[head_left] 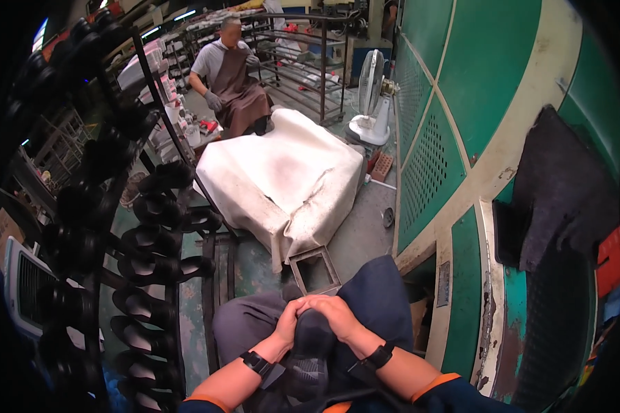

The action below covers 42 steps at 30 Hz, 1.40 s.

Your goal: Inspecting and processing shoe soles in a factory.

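Between my knees stands a black shoe (313, 337), its rounded end up under my hands and a patterned dark grey part lower down near my lap. My left hand (291, 321) wraps round its left upper side. Across its top and right side curves my right hand (333, 316), with the fingers of both hands meeting over the far edge. Both hands are closed on it, and their fingertips are partly hidden. Dark bands circle both wrists.
A rack of black shoes (145, 303) rises close on my left. Ahead, a pale cloth (275, 165) covers a bulky form, with a metal frame (315, 268) before it. Beyond sits a co-worker in an apron (240, 96). A white fan (370, 103) and green machine panels (427, 165) stand right.
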Motion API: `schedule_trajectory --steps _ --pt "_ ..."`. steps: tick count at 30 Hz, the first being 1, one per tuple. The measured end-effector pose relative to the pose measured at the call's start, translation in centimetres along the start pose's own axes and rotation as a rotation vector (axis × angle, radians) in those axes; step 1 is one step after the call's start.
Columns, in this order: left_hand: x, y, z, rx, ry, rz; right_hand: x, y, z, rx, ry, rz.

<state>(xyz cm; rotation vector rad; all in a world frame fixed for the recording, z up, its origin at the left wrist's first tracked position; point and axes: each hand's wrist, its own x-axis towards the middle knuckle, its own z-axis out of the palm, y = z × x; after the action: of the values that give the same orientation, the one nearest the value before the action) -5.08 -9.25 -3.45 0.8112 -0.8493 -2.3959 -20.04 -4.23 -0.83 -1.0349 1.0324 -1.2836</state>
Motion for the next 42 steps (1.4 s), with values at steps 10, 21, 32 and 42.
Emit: schedule_trajectory --steps 10,21,32,42 --pt "-8.1 -2.2 -0.4 -0.727 -0.407 -0.445 5.7 0.2 -3.9 0.512 0.250 0.494" --pt "-10.2 -6.0 -0.4 -1.010 -0.430 -0.343 4.5 0.2 -1.1 0.488 0.183 0.431" --pt "-10.9 -6.9 -0.2 -0.861 -0.359 -0.358 4.5 -0.2 -0.5 0.395 0.212 0.428" --pt "-11.4 -7.2 -0.3 -0.844 -0.273 -0.342 5.4 -0.4 0.6 0.259 0.147 0.377"
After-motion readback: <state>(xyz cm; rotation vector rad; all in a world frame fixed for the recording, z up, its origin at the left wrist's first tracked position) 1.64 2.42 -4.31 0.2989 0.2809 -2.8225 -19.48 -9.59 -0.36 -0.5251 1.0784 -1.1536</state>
